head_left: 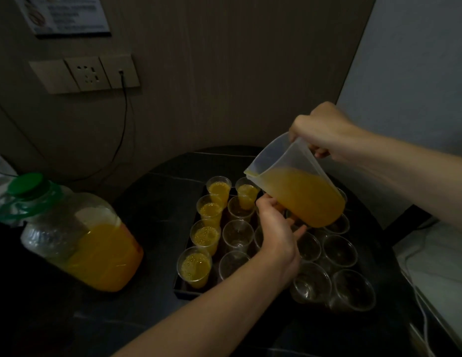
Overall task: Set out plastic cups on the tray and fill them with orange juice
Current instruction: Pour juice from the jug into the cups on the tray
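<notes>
Orange juice (307, 197) fills the lower half of a clear plastic pitcher (284, 155), held tilted above the far end of the tray (183, 292), spout down and to the left

Right hand (325, 130): fingers wrapped round the pitcher's handle at the rim, wrist raised, forearm coming in from the right edge of the view. The spout hangs just over the far cup of the second column (246, 193), which holds some juice

Left hand (276, 228): reaches in from the near side across the tray, palm turned right, thumb up and fingers curved beneath the pitcher's base. Cannot tell whether it grips a cup there or only cups the air; the pitcher hides that spot

Tray: black, rectangular, on the dark round counter (157, 202), towards its middle. Clear plastic cups stand upright on it in columns, rims close together. Left column: four filled cups (195, 266), juice frothy on top. Remaining empty cups (237, 235) fill the middle and right columns, out to the near right corner

By the counter's left edge: a large clear jug (78, 240) with a green cap (27, 184), about half full of the same juice

On the wall behind: a socket panel (85, 73) with a dark cable (124, 117) plugged in and hanging down
</notes>
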Motion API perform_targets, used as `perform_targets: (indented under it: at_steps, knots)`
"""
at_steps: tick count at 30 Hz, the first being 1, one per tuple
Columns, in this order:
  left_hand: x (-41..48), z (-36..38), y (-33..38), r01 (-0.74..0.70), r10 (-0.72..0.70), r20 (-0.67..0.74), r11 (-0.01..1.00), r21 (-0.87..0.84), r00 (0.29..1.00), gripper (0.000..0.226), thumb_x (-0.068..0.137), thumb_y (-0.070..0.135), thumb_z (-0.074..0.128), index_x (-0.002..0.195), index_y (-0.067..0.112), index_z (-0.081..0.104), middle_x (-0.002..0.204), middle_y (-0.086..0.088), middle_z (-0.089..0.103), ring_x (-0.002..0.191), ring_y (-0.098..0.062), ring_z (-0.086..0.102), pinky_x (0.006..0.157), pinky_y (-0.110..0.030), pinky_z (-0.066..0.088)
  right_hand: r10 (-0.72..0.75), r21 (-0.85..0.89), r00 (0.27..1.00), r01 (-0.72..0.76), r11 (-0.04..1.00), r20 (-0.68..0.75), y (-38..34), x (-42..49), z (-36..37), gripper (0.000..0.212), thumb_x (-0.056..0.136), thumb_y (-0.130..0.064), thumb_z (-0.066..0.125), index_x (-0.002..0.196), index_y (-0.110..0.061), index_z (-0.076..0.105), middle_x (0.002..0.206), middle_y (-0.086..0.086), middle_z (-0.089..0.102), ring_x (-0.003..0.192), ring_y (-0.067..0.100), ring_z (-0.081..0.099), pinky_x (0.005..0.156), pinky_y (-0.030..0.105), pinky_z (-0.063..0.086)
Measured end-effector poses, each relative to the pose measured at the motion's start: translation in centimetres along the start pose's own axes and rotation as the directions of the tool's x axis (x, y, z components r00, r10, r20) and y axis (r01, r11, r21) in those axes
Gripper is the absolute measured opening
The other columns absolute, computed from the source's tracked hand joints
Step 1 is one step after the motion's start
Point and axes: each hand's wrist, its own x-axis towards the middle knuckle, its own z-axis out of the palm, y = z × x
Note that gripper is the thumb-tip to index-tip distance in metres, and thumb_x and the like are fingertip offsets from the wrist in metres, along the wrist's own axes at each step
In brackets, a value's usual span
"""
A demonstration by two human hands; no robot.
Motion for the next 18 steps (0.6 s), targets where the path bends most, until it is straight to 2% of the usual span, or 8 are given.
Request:
perform_targets:
  at_steps: [6, 11, 18]
  knots:
    - [-0.7, -0.53, 0.24, 0.009, -0.009, -0.022, 1.0, 0.002, 1.0, 0.025, 0.107, 0.042, 0.031, 0.119, 0.032, 0.051, 0.127, -0.005, 0.058, 0.118, -0.028, 0.058, 0.102, -0.049, 0.047, 0.009, 0.011, 0.999, -0.01, 1.0, 0.034, -0.08, -0.55, 0.26, 0.012, 0.083, -0.02, 0.068, 0.09, -0.01, 0.064, 0.081, 0.008, 0.063, 0.068, 0.021, 0.062, 0.053, 0.03, 0.045]
    - [-0.77, -0.56, 0.07, 0.018, -0.019, -0.04, 1.0, -0.016, 0.999, 0.024, 0.106, 0.042, 0.031, 0.114, 0.031, 0.051, 0.126, -0.006, 0.058, 0.12, -0.03, 0.057, 0.108, -0.052, 0.045, 0.007, -0.013, 0.999, -0.006, 1.0, 0.053, -0.23, -0.69, 0.39, 0.012, 0.085, -0.02, 0.068, 0.09, -0.01, 0.064, 0.083, 0.009, 0.063, 0.072, 0.022, 0.063, 0.056, 0.03, 0.047]
    - [-0.31, -0.75, -0.68, 0.014, -0.014, -0.043, 1.0, -0.012, 0.999, 0.029, 0.106, 0.042, 0.031, 0.123, 0.029, 0.05, 0.128, -0.006, 0.057, 0.12, -0.031, 0.057, 0.106, -0.051, 0.046, 0.006, -0.034, 0.998, -0.003, 0.999, 0.066, 0.05, -0.68, 0.69, 0.01, 0.085, -0.019, 0.067, 0.087, -0.01, 0.063, 0.08, 0.009, 0.061, 0.07, 0.022, 0.061, 0.057, 0.031, 0.046]
